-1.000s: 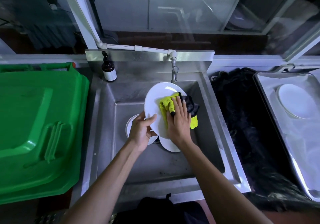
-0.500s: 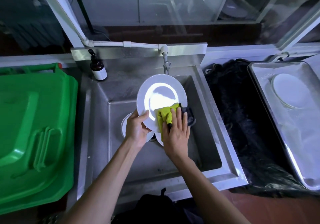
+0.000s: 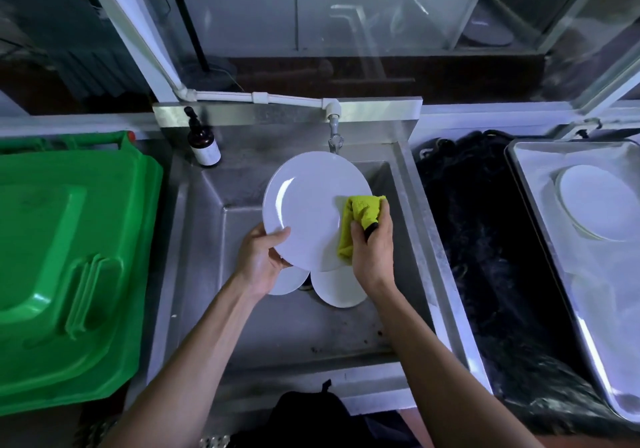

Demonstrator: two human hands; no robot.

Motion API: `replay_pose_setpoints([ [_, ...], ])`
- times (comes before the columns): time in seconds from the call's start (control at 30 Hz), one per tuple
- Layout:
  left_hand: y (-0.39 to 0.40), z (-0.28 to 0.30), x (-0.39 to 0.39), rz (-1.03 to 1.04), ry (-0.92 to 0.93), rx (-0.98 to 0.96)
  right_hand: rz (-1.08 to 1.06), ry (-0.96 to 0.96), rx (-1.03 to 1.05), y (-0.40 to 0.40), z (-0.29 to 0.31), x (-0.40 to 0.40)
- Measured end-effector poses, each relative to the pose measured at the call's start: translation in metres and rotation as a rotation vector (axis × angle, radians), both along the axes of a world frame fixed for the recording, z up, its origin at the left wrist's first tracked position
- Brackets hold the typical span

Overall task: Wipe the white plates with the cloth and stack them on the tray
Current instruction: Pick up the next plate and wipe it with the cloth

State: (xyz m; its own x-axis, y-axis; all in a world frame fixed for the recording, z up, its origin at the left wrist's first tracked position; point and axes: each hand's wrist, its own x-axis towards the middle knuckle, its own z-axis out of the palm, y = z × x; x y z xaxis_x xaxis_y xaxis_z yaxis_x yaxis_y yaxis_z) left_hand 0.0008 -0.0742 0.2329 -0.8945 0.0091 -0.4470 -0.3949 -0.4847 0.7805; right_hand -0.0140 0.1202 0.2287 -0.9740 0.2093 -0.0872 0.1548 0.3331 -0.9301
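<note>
Mid-wipe, I judge: left hand grips plate by near rim over sink; right hand clutches cloth against its right edge. Next — carry plate rightward to tray.

Steel sink under glass window; green bin lid left, prob. plastic.

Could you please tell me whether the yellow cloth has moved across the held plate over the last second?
Yes. The yellow cloth has slid from the middle of the held plate to its right edge, farther right of the tap.
</note>
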Motion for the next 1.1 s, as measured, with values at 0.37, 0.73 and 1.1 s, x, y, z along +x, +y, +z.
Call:
replay_pose_setpoints([
  [0.37, -0.016, 0.019, -0.024, -0.255, -0.035, -0.258, 0.138, -0.004, 0.001, 0.05, -0.003, -0.027],
  [0.73, -0.004, 0.046, -0.043, -0.549, 0.003, -0.527, 0.266, 0.097, 0.147, 0.077, 0.007, -0.039],
  [1.1, 0.029, 0.037, -0.038, -0.339, 0.081, -0.662, 0.181, 0.226, 0.213, 0.086, 0.014, -0.038],
])
